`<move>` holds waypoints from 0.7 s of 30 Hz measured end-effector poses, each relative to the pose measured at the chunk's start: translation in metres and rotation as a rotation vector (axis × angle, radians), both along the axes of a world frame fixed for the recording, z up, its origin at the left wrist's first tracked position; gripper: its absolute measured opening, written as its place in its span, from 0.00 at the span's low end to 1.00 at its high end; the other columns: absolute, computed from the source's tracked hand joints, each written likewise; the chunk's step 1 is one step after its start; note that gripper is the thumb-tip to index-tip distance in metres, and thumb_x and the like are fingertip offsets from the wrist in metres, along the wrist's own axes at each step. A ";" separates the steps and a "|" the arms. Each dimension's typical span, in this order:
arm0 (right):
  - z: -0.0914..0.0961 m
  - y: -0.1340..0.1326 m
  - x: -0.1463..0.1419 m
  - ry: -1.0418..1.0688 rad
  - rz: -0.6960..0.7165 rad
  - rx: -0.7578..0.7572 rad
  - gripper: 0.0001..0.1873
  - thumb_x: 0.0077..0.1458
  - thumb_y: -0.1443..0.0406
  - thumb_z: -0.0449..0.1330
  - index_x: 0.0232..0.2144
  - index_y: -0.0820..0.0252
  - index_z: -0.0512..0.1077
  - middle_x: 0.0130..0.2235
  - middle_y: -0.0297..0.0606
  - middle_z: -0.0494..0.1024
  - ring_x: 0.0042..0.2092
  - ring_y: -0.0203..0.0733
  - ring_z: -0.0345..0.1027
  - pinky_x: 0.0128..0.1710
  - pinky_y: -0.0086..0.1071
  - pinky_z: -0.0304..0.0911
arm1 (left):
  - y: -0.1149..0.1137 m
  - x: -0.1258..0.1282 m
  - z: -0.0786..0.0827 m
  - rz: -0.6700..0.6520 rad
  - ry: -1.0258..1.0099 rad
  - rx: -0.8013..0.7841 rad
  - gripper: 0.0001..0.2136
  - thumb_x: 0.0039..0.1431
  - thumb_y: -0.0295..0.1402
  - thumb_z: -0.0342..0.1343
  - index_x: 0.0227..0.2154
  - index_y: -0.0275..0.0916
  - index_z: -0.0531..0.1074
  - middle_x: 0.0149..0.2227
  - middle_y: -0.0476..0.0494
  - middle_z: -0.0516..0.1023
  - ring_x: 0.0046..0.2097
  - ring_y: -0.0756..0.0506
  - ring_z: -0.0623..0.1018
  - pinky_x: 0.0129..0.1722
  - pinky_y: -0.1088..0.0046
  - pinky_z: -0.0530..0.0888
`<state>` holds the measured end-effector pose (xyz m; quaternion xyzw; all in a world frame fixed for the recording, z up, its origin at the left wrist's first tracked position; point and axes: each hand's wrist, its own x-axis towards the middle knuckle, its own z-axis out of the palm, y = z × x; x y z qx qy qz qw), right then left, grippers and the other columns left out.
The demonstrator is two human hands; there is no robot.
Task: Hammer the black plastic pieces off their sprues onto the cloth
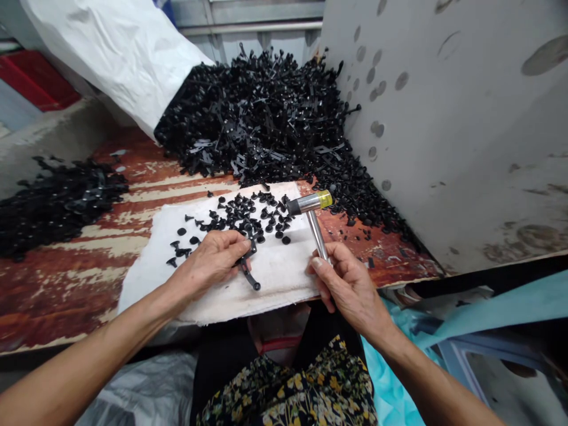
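Clock positions are read from the centre of the cloth, with 12 o'clock pointing away from the wearer, unless a hand is named. The left hand (207,267) is partly closed, with the thumb and curled fingers gripping a slender black plastic runner strip (249,277), which extends from the hand toward 4 o'clock over the cloth. The right hand (350,285) is closed around a steel-handled hammer (316,234) with a cylindrical steel head and a yellow-capped face; the hammer rises from the hand toward 11 o'clock. Its head is just above the upper right edge of the white fabric pad (275,278). Small black mushroom-headed plastic fasteners (244,218) lie scattered on the pad, at 12 o'clock from the left hand. The pad rests on a rust-red, paint-worn board (66,296). A large heap of black moulded plastic parts (261,118) lies at 12 o'clock, against a dented grey panel (444,118). A smaller black heap (57,207) lies at 9 o'clock. A white woven sack (119,53) lies at 11 o'clock. A floral-print garment (306,390) shows at 6 o'clock, and a teal plastic sheet (390,378) at 5 o'clock.
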<state>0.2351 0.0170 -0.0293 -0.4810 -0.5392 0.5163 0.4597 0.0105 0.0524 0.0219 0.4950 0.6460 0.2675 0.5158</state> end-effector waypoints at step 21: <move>0.006 -0.006 0.003 -0.292 0.037 0.205 0.17 0.66 0.61 0.51 0.55 0.58 0.66 0.41 0.41 0.78 0.40 0.42 0.74 0.39 0.35 0.71 | 0.014 -0.003 0.015 0.007 0.119 -0.091 0.12 0.50 0.32 0.59 0.14 0.36 0.69 0.13 0.48 0.68 0.11 0.57 0.55 0.12 0.80 0.47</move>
